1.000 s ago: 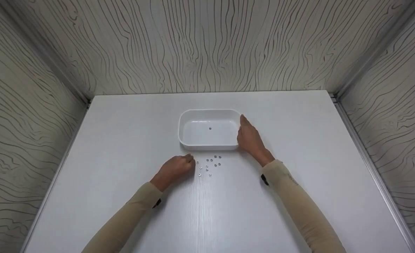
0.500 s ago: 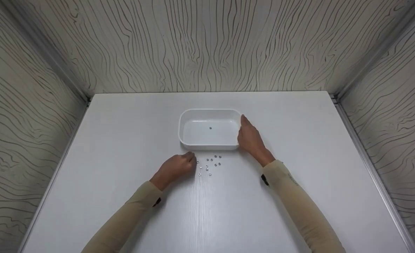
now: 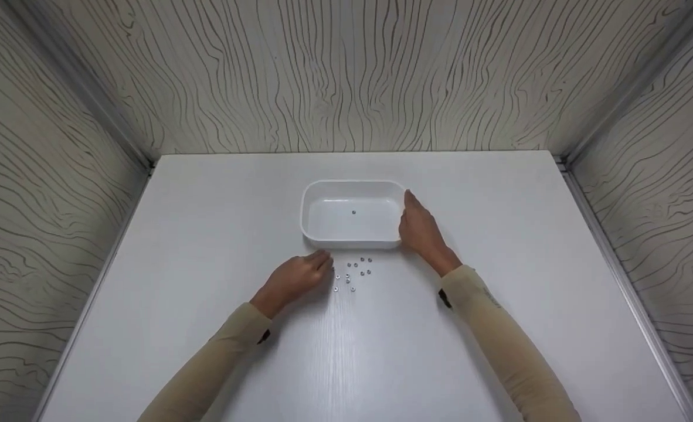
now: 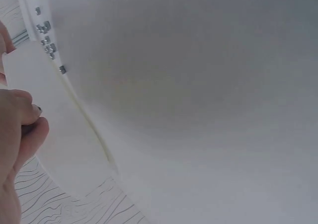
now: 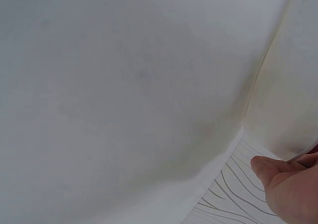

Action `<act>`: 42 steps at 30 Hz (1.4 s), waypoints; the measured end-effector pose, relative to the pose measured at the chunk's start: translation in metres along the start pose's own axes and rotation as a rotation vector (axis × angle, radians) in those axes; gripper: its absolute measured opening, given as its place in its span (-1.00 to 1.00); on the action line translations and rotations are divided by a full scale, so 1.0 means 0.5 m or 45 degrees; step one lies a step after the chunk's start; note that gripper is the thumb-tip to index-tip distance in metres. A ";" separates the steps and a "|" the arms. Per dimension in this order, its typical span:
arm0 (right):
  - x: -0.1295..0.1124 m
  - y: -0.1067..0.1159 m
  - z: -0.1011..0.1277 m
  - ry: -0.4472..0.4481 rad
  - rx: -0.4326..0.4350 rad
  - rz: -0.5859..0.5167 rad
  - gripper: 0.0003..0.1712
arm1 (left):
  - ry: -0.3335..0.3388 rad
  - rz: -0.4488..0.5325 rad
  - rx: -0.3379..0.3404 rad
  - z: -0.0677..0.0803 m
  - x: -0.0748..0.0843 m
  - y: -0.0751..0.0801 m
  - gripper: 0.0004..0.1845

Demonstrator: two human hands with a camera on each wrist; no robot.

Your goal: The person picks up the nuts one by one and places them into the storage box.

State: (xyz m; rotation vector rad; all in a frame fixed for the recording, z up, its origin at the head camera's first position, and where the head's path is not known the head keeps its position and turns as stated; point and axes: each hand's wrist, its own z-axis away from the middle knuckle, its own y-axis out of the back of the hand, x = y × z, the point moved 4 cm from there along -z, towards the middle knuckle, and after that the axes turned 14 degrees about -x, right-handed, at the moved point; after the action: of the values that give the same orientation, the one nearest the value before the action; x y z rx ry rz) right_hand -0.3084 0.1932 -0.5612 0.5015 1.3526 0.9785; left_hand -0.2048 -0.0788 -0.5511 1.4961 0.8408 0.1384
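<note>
A white rectangular box (image 3: 352,244) with rounded corners stands on the white table, one small metal nut (image 3: 354,212) lying on its floor. My right hand (image 3: 423,231) grips the box's right side; in the right wrist view the thumb (image 5: 268,170) lies at the rim. Just in front of the box's left front corner is my left hand (image 3: 296,278), thumb and forefinger pinched together. A tiny dark piece of a nut (image 4: 39,108) shows between those fingertips in the left wrist view. Several loose nuts (image 3: 347,281) are scattered on the table to the right of this hand.
The white tabletop (image 3: 346,363) spreads around the box on all sides. A wood-grain patterned panel (image 3: 346,76) rises behind it, with similar panels left and right. Metal rails (image 3: 622,281) run along the table's side edges.
My left hand has risen slightly toward the box's front left corner, its fingertips moving up and right. The right hand keeps its hold on the box, and the loose nuts stay where they were.
</note>
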 end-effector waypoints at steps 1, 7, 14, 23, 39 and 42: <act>0.000 0.001 0.000 -0.004 0.002 -0.004 -0.32 | -0.008 0.002 0.011 -0.003 0.000 0.004 -0.70; 0.002 0.004 -0.001 -0.010 -0.003 -0.002 -0.32 | -0.023 -0.042 0.048 -0.021 0.003 0.023 -0.67; 0.002 0.003 -0.001 -0.018 0.000 -0.012 -0.31 | -0.003 0.089 0.078 -0.036 0.006 0.037 -0.64; 0.000 0.004 0.001 -0.009 0.013 -0.009 -0.32 | 0.087 0.508 0.065 -0.056 -0.004 0.054 -0.67; 0.002 0.001 0.004 -0.001 0.002 -0.006 -0.32 | 0.301 1.094 0.107 -0.094 -0.036 0.061 -0.68; -0.001 0.001 0.007 0.005 0.003 -0.018 -0.33 | 0.356 1.172 0.122 -0.098 -0.045 0.058 -0.70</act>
State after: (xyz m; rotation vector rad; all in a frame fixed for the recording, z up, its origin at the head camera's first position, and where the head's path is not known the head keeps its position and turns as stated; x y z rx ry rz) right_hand -0.3052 0.1937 -0.5598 0.4914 1.3591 0.9668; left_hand -0.2365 -0.0480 -0.5087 1.8853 0.3105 1.0145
